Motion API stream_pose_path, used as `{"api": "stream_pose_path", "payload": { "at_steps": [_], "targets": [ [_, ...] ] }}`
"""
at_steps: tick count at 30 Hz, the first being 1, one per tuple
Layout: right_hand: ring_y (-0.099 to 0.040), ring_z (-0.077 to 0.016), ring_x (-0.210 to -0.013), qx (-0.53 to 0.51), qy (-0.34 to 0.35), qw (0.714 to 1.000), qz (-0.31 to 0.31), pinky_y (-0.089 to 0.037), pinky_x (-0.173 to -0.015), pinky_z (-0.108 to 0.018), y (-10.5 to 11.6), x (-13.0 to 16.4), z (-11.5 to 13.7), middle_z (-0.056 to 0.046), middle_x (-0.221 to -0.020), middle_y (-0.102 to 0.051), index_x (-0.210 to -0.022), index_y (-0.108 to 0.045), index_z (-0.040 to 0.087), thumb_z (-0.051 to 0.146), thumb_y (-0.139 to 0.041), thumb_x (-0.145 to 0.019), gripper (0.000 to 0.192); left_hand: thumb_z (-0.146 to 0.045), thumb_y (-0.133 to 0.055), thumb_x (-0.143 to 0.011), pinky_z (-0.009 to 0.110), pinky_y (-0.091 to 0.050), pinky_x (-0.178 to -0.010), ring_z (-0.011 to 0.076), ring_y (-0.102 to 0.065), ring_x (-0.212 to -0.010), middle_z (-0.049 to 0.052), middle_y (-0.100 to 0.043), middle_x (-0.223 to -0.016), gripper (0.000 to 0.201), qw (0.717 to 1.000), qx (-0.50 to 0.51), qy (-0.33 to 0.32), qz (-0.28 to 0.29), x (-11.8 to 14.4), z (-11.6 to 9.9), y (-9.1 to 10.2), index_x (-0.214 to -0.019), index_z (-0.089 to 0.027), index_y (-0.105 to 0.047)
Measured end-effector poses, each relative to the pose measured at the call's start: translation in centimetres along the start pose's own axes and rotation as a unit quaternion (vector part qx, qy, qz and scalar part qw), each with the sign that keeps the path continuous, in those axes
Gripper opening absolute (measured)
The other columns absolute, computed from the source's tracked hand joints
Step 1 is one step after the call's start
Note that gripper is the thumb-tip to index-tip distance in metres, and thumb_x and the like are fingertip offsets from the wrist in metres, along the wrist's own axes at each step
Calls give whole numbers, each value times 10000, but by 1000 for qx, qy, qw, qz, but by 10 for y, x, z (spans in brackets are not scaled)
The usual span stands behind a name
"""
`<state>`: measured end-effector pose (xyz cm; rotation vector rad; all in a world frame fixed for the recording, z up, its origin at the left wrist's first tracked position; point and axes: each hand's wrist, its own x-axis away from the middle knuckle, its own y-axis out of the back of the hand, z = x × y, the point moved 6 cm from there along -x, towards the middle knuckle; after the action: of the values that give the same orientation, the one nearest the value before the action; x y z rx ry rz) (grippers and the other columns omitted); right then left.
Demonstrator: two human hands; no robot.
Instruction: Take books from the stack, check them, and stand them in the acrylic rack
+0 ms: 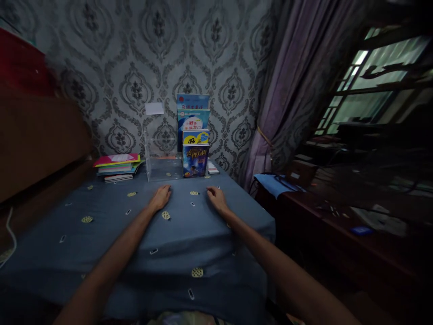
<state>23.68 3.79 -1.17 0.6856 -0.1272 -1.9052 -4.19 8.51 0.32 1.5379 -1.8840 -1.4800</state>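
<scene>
My left hand (161, 197) rests on the blue tablecloth, its fingers loosely bent and holding nothing. Opposite it, my right hand (217, 197) lies on the cloth with relaxed fingers, also without anything in it. Behind the hands stands a clear plastic book holder (165, 169), touched by neither hand. Several books stand upright at its right end, rising in steps: a dark blue one (195, 161) in front, then a yellow one (195, 136), a teal one (193, 119) and a taller blue one (192, 101) at the back.
A pile of books and booklets (118, 167) with a pink cover on top lies at the table's back left. The patterned wall (135, 90) is behind. A purple curtain (275, 99) hangs at right, near a dark red desk (331, 225) with scattered things. A brown box-like surface (37, 140) borders the left.
</scene>
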Motion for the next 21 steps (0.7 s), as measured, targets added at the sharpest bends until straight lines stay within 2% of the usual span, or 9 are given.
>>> {"api": "stream_pose_path", "payload": {
  "at_steps": [7,13,17,21],
  "targets": [
    [-696,-267,-1015,-24,1,999,23,-498,-1006,-459,-2,2,-10,-63,-1030,-781,-952,-769,232,238,-598,-757,259,-197,-499,-925,425,-429,-1111,275,-595,-1261,133,-667,-1290,249,1000,19,7,3,2,3,-7,-1147,-208,-612],
    [-713,-280,-984,-84,-19,996,26,-541,-947,-458,2,1,-20,-57,-1010,-791,-925,-770,246,322,-644,-720,253,-195,-534,-885,449,-428,-1133,283,-603,-1264,126,-681,-1303,315,998,68,9,-14,-6,1,-5,-1183,-198,-635],
    [-721,-292,-944,-127,-41,991,-4,-563,-879,-456,17,-23,-26,-80,-962,-790,-908,-767,231,468,-662,-716,322,-219,-505,-905,450,-483,-1081,276,-646,-1214,137,-690,-1299,375,991,122,6,-51,-42,-6,10,-1259,-169,-618],
    [-704,-313,-999,-159,-41,985,-58,-559,-868,-472,40,-86,-19,-106,-1025,-773,-959,-751,214,602,-671,-710,468,-265,-447,-957,420,-504,-1064,256,-620,-1266,169,-646,-1366,462,979,179,-13,-99,-97,-20,30,-1387,-120,-534]
  ]
}}
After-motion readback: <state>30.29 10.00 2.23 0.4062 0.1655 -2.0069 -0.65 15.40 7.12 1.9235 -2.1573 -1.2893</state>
